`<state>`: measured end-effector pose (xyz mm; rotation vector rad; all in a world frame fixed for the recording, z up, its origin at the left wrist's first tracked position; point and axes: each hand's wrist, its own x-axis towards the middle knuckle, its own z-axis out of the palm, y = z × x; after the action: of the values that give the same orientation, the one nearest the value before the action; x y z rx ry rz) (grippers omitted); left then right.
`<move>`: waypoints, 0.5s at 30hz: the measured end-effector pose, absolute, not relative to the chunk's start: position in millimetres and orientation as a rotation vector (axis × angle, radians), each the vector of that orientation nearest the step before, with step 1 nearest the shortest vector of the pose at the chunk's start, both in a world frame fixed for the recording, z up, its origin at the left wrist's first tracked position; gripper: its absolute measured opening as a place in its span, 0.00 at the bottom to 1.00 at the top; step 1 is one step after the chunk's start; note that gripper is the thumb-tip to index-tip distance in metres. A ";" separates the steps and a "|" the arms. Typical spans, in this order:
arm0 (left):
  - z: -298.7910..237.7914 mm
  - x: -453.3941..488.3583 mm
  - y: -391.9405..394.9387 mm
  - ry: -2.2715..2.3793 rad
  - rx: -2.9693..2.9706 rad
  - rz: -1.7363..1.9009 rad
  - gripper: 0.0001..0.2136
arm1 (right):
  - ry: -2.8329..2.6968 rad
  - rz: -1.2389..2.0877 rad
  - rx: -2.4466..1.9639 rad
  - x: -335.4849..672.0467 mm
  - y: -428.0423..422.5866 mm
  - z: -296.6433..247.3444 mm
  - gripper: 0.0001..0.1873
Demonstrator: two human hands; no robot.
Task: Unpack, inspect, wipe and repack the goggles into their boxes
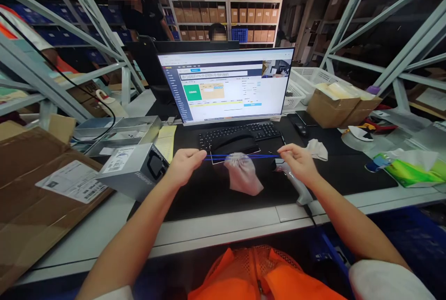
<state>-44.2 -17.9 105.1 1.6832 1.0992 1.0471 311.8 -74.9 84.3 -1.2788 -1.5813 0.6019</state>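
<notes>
A whitish drawstring pouch [244,177] hangs in front of me, its neck gathered tight. Blue drawstrings [266,156] run taut from the neck out to both sides. My left hand [186,164] is closed on the string ends at the left. At the right, the fingertips of my right hand [298,159] pinch the opposite ends. Behind the pouch lies a black object [237,141] over a white-edged sheet, in front of the keyboard [268,130]. A grey barcode scanner [296,184] rests beneath my right hand. Beside my left forearm stands a grey product box [130,174].
A monitor [230,91] stands behind the keyboard. At the left is a large cardboard carton [45,198]. To the right are a mouse [298,126], crumpled tissue [317,149], a green tissue pack [411,170] and an open cardboard box [332,107]. Other people are beyond the desk.
</notes>
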 end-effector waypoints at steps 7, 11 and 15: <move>117.7 17.9 -41.4 0.941 1.810 1.016 0.23 | -2.095 0.304 -1.456 294.8 -73.1 85.5 0.25; 139.3 71.8 -60.0 0.596 2.089 0.856 0.23 | -2.304 0.434 -1.194 255.4 -78.6 94.2 0.29; 127.6 65.9 -46.2 0.622 2.269 0.969 0.26 | -2.187 0.485 -1.311 260.1 -78.0 80.5 0.12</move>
<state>65.9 -46.2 127.6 2.2687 0.6218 0.9689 260.1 -78.0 80.5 -1.3108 -2.1866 0.4852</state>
